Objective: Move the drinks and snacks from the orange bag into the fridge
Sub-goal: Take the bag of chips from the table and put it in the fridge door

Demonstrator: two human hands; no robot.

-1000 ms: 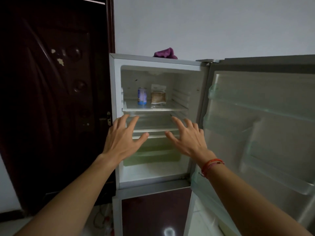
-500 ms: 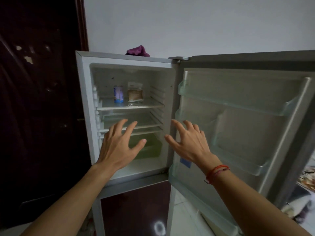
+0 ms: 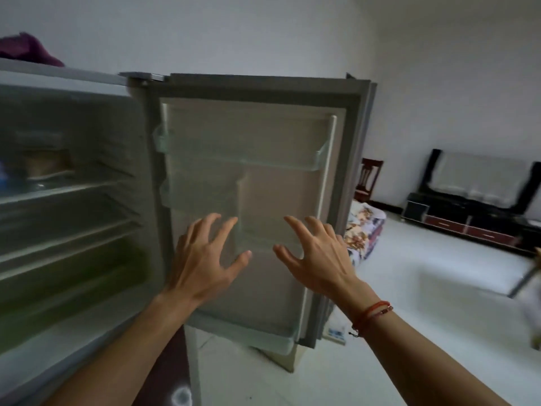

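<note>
Both hands were empty, fingers spread wide. Left hand point(image 3: 205, 265) and right hand point(image 3: 317, 259) were up in front of the inner face of the open fridge door point(image 3: 263, 136); contact couldn't be told. Fridge point(image 3: 131, 171) stood open at left. Brown snack packet point(image 3: 46, 162) sat on the top shelf point(image 3: 73, 189), blurred, with something blue beside it at the frame edge. Purple cloth point(image 3: 26, 51) lay on the fridge top.

I see the fridge point(image 3: 152, 200), grey-framed, with its upper compartment open. Its door point(image 3: 263, 127) is swung wide to the right, showing clear plastic racks. On the top shelf point(image 3: 87, 187) stands a blurred brown snack packet point(image 3: 46, 164). Just left of it a blue drink point(image 3: 2, 177) is cut off by the picture edge.
</note>
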